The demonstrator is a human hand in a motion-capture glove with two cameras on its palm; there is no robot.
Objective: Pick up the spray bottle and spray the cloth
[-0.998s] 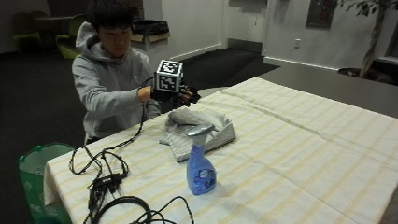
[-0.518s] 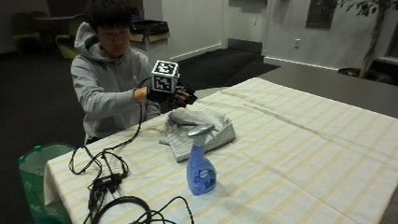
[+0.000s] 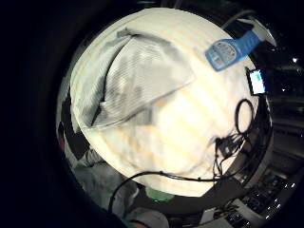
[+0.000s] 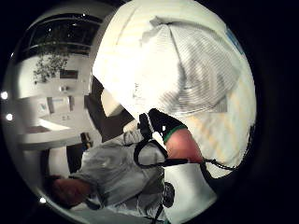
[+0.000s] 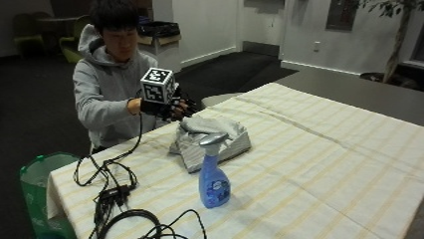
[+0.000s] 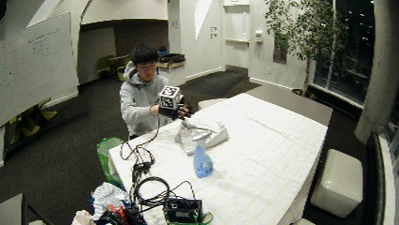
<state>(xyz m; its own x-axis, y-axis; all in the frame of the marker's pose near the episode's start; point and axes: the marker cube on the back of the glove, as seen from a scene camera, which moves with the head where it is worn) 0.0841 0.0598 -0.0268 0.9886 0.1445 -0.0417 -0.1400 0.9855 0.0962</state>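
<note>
Outside view: the gloved right hand (image 5: 171, 107) hovers above the cloth (image 5: 211, 141), fingers loosely spread, holding nothing — it should reach past the cloth and wrap the neck of the spray bottle (image 5: 213, 174), which stands upright beyond it. Palm views: one cloth, one bottle (cables aside).

a long table (image 6: 280, 140) covered with a pale striped tablecloth (image 5: 344, 164) is set on a dark floor (image 6: 62, 159). a whiteboard (image 6: 37, 65) is mounted on the left wall, and white walls (image 5: 205, 25) are seen behind. a potted tree (image 6: 305, 33) is placed by dark windows (image 6: 358, 47) at the right. a white cube stool (image 6: 336, 180) is set near the table's far corner, and a green bin (image 5: 36, 174) beside its near corner.
</note>
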